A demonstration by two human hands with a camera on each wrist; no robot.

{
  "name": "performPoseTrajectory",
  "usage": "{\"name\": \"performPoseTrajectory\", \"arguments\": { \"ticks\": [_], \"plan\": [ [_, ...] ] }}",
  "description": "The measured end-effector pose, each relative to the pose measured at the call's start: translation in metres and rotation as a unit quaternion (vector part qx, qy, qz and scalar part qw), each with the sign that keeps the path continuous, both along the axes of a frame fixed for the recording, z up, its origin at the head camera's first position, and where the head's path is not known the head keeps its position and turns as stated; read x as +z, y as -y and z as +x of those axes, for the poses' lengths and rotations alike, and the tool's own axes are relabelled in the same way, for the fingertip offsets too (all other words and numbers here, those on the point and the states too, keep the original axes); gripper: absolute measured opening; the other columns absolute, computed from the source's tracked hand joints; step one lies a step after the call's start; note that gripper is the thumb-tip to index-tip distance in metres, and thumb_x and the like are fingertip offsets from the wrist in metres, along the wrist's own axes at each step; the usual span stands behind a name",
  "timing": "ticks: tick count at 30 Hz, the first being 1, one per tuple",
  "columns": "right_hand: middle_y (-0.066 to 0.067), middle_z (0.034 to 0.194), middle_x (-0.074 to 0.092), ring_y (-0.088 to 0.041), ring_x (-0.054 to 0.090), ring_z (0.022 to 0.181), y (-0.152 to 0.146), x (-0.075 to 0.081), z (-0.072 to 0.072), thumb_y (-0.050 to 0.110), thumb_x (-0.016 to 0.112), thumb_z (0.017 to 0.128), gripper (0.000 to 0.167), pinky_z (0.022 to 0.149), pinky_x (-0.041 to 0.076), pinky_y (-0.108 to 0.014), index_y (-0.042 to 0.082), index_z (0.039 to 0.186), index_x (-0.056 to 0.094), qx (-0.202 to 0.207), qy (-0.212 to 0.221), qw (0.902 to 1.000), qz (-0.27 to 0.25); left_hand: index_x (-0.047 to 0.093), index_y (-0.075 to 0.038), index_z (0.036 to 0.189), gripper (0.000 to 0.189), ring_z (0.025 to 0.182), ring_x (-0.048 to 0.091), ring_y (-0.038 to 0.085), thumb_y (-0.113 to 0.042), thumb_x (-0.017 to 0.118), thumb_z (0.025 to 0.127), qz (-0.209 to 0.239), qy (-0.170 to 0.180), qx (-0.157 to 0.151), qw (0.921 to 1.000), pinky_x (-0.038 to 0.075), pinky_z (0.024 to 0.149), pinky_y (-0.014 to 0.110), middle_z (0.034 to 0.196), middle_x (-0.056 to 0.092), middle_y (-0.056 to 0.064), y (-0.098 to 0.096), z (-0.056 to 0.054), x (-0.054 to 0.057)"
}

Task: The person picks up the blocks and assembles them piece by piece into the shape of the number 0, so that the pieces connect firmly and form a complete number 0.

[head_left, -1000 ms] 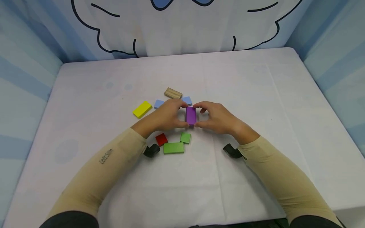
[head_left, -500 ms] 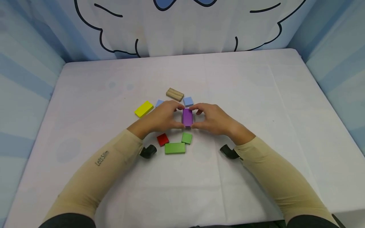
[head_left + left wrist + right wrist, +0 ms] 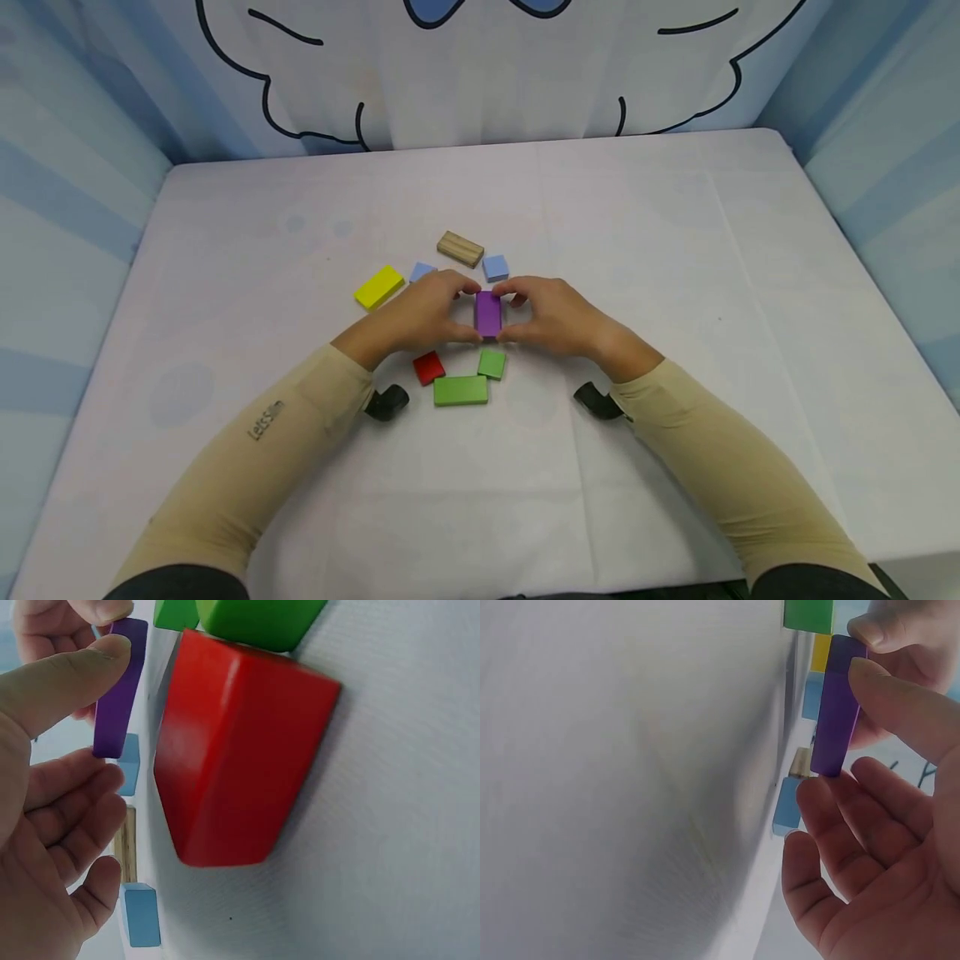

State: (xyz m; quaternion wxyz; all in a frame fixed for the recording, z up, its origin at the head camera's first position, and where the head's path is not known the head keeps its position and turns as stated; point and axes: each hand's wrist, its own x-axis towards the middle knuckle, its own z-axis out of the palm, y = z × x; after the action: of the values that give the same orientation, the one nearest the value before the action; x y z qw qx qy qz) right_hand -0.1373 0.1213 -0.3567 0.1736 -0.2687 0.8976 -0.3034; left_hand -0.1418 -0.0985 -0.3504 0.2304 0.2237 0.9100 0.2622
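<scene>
head view: purple block (image 3: 488, 315) mid-frame, pinched end to end between thumb and fingers of both left hand (image 3: 431, 312) and right hand (image 3: 558, 317); yellow block (image 3: 379, 287) to upper left, wooden block (image 3: 461, 249) above, red block (image 3: 429, 367) and long green block (image 3: 461, 391) below, on desk (image 3: 675, 250). left wrist view: purple block at upper left, left thumb at its upper end, fingertips at its lower; red block large at centre. right wrist view: purple block at upper right, thumbs at upper end, right fingertips at lower.
</scene>
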Motion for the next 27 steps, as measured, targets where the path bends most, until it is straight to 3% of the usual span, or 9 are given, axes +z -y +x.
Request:
{"name": "performPoseTrajectory", "arguments": {
  "ticks": [27],
  "plan": [
    [-0.012, 0.128, 0.063, -0.026, 0.058, 0.112, 0.0022, -0.0047, 0.0001, 0.021, 0.077, 0.087, 0.055, 0.098, 0.046, -0.041, 0.001, 0.135, 0.058, 0.014, 0.005, 0.9996, 0.024, 0.054, -0.002, 0.14, 0.068, 0.12, 0.052, 0.025, -0.032, 0.081, 0.086, -0.044, -0.017, -0.012, 0.9988, 0.041, 0.107, 0.037, 0.136, 0.057, 0.011, -0.0057, 0.001, -0.009]
  ]
}}
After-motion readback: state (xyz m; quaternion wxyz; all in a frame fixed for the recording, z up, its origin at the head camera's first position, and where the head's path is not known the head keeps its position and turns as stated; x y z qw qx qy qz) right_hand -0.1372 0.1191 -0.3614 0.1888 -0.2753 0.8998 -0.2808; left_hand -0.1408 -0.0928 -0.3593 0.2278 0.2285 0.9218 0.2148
